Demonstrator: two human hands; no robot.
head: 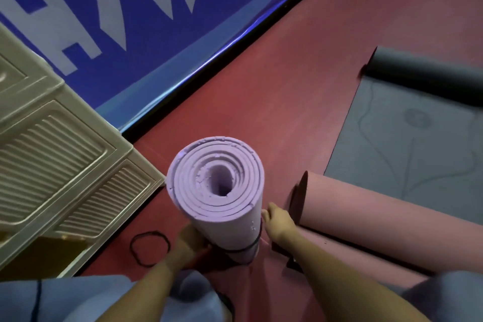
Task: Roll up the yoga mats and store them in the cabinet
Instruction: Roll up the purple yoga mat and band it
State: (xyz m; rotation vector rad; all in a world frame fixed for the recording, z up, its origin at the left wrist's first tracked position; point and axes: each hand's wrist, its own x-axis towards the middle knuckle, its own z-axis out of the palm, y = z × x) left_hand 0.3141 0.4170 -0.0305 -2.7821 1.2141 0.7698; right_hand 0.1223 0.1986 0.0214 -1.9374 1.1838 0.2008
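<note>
My left hand (pixel 189 239): it grips the lower part of the rolled purple mat from the left, fingers curled round its side; the roll hides my fingertips.
My right hand (pixel 277 222): it lies against the right side of the same roll, fingers bent toward it near the black band; I cannot tell from here whether they pinch the band or only press on the mat.
Purple mat (pixel 218 185): fully rolled and standing on end between my hands, its open spiral end facing up at me, tilted slightly away.
Black band (pixel 245 248): a thin loop that circles the roll low down, just above my hands.
Loose band (pixel 150 248): a second thin black loop lying flat on the floor, just left of my left hand.
Pink mat (pixel 366 214): partly rolled, lying on the floor close to the right of my right hand, with its flat remainder under my forearm.
Grey mat (pixel 407 138): farther right, spread flat with a faint line pattern, its far end curled into a dark roll.
Cabinet (pixel 52 154): beige, with ribbed panel doors, at the left, near the purple roll.
Floor (pixel 261 91): red, running up to a blue banner (pixel 117 21) with large pale letters.
</note>
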